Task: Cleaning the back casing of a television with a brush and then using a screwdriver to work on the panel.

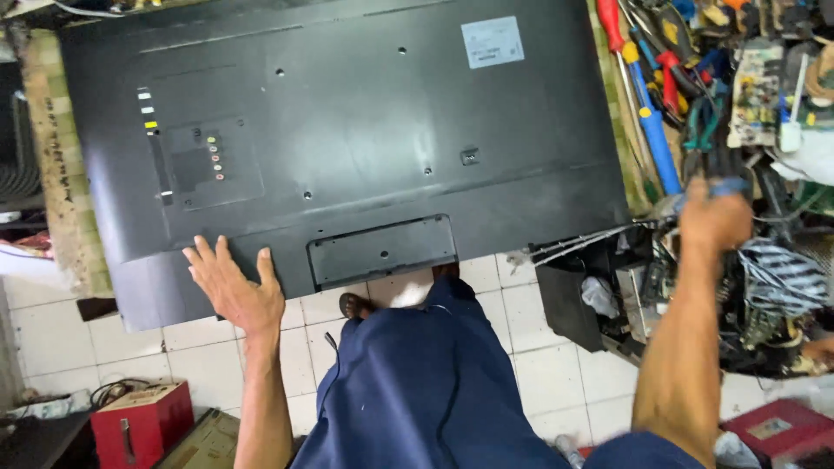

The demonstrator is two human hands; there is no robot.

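television [347, 130] face-down on bench, near edge overhanging | left hand [233, 291] flat, fingers spread on its back | right hand [714, 217] closed on blue-handled tool [725, 185] | probably bulky, thin, fragile; best gripped at edges

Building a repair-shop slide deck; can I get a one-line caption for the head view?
Left hand flat on a face-down television's black back panel; right hand grips a blue-handled tool.
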